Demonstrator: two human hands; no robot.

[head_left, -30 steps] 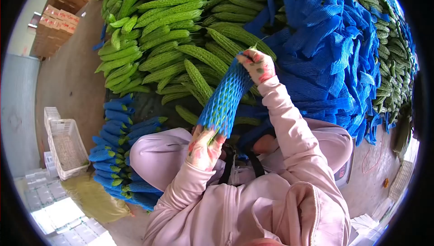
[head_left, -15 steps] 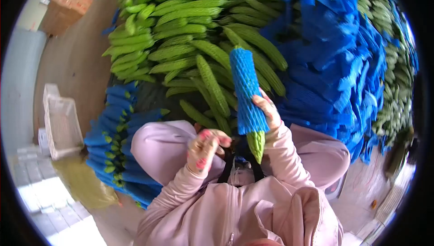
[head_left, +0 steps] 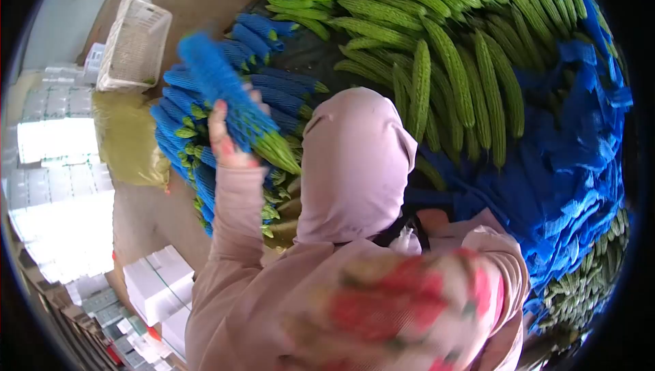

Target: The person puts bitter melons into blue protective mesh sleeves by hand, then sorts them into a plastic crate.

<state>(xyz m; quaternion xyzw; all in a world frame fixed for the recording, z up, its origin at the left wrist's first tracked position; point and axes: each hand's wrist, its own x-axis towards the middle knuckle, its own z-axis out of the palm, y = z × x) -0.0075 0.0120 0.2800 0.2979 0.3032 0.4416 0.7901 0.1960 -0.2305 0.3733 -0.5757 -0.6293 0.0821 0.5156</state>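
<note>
Floor w/ bare gourd pile (head_left: 443, 64). L hand (head_left: 228, 144) fingers clamped on netted gourd (head_left: 235, 108), above wrapped stack (head_left: 174, 125). R hand (head_left: 402, 309) blurred, fingers' state can't tell.

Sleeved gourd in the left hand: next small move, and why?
Probably lower it onto the stack of sleeved gourds and release: the left hand grips the sleeved gourd in the air just over that stack, its green tip pointing much like theirs.
</note>
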